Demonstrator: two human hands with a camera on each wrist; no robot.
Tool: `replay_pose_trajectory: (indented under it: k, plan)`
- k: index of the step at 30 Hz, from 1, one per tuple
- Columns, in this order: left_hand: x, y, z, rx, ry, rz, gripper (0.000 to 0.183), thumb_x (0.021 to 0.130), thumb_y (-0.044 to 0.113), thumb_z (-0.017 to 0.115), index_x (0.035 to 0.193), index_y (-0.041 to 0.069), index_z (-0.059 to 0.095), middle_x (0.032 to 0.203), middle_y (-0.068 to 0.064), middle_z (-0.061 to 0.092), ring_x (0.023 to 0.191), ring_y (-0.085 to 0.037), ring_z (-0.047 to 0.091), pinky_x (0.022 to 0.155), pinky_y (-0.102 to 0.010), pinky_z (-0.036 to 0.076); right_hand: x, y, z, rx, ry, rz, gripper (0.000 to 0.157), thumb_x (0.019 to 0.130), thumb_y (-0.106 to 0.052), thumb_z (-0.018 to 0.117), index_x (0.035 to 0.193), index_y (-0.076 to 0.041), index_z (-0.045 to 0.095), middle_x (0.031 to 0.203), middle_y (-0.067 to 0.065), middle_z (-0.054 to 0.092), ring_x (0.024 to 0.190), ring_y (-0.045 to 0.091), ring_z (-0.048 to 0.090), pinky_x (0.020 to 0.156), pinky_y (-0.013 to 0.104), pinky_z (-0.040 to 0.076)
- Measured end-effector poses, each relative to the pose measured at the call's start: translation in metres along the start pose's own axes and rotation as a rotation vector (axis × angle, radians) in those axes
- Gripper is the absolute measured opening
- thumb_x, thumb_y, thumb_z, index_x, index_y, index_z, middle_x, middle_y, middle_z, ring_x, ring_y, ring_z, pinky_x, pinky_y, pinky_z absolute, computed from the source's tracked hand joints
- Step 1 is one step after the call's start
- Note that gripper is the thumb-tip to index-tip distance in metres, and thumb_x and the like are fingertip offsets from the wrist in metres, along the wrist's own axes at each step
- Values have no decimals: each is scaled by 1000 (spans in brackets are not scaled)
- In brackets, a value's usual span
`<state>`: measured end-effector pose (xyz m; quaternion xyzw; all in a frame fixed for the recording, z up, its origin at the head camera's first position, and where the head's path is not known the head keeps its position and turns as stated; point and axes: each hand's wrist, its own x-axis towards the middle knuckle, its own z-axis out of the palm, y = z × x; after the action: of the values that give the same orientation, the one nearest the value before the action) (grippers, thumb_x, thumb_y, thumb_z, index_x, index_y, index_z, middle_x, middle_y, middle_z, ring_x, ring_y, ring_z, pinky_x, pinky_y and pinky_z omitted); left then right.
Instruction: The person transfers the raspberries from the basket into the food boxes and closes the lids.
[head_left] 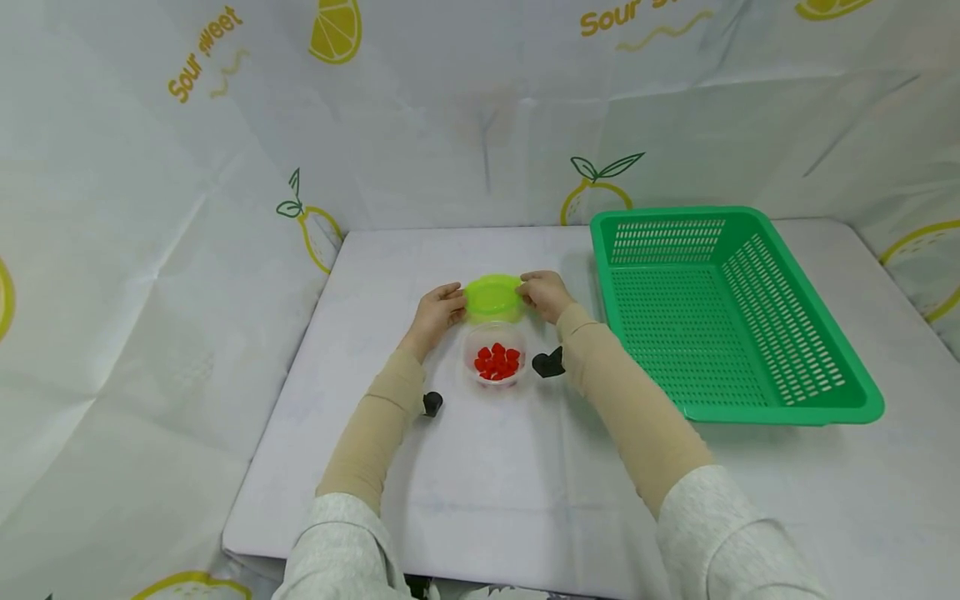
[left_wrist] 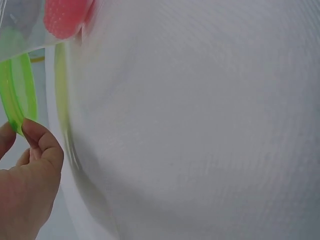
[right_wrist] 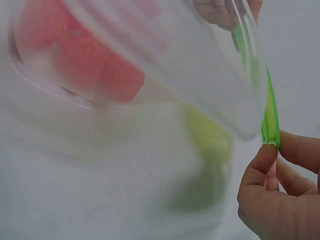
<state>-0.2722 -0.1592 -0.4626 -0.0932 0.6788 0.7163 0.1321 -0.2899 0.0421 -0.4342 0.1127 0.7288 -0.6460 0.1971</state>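
Observation:
Both hands hold a translucent lime-green lid [head_left: 492, 295] by its opposite edges, just behind a clear round tub [head_left: 467, 350]. The left hand [head_left: 439, 313] pinches the lid's left edge between thumb and finger, as the left wrist view shows. On the other side, the right hand [head_left: 545, 295] pinches the right edge; its thumb and finger meet on the rim in the right wrist view. Inside the uncovered tub lie several red strawberry-like pieces [head_left: 497, 362] with a bumpy surface. In the right wrist view the tub's wall [right_wrist: 165, 75] blurs part of the lid and the left hand.
A large green plastic basket [head_left: 817, 333] with slotted walls stands right of the right forearm. Black wrist-worn pieces [head_left: 550, 362] hang near the tub. The white-covered table [head_left: 495, 533] meets a lemon-printed sheet [head_left: 420, 133] at the back.

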Motion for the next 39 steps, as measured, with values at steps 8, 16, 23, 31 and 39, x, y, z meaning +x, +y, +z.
replay_pose_trajectory:
  k: [8,16,23,31,39]
  plan:
    - [-3,5,-2,-36,-26,21,43,93,6,53,136,6,45,93,-2,49,79,-11,51,75,-20,46,-8,-15,-7,-87,-41,-16,46,94,-7,49,139,-6,40,102,8,46,76,16,43,88,33,43]
    - [-13,14,-6,-13,-82,54,43,93,11,55,135,12,45,88,-2,53,75,-10,55,72,-20,49,-22,-32,-15,-144,-84,-41,45,95,-11,51,138,-9,39,102,8,48,84,20,47,89,31,46]
    - [-29,28,-7,-19,-131,108,46,93,10,55,137,10,42,88,-1,54,73,-9,56,68,-18,50,-43,-37,-24,-81,-161,-124,49,94,-13,53,140,-10,37,99,7,50,79,16,50,70,18,47]
    - [-56,37,-7,-46,-194,153,46,92,8,56,135,9,42,84,2,57,70,-9,56,68,-17,50,-79,-34,-30,-116,-195,-264,48,93,-16,55,139,-6,41,92,4,50,82,13,55,77,18,49]
    - [-86,25,-3,12,-223,162,44,92,8,56,133,9,45,84,3,58,72,-9,56,71,-17,51,-116,-17,-28,-269,-119,-315,48,93,-18,56,138,-7,42,97,7,50,83,15,58,86,29,52]
